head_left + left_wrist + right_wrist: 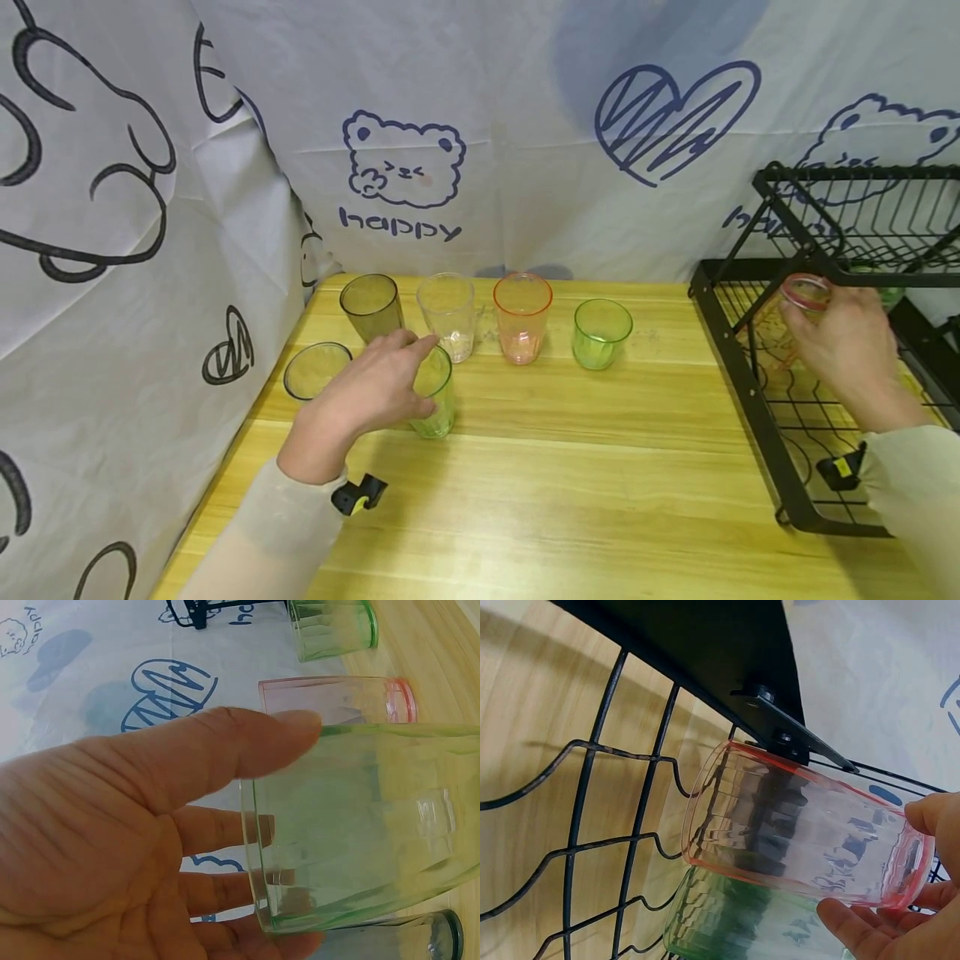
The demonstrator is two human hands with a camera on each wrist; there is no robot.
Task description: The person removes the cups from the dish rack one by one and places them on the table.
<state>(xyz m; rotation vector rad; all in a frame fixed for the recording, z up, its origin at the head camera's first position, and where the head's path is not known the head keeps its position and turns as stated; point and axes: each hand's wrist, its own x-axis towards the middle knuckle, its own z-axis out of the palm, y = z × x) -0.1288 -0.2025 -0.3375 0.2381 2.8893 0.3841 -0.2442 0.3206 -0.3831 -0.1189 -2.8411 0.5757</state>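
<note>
My left hand [363,383] grips a tall green glass [435,417] near its rim, thumb on one side and fingers on the other; the glass stands upright on the table. In the left wrist view several fingertips show through its wall. On the right, my right hand [851,337] holds a pink glass [810,825] by its base, thumb opposite the fingers. This glass is upside down, its wide mouth toward the wires of the black rack's [738,375] lower tier. Right beside it in the rack is a green glass [735,915], partly hidden in the head view.
A dark brown glass [372,308], a clear glass [447,312], a pink-orange glass [522,321] and a short green glass [602,333] line the table's back. A dark-rimmed glass [311,375] stands left of my left hand. The rack's upper tier [885,225] overhangs behind my right hand.
</note>
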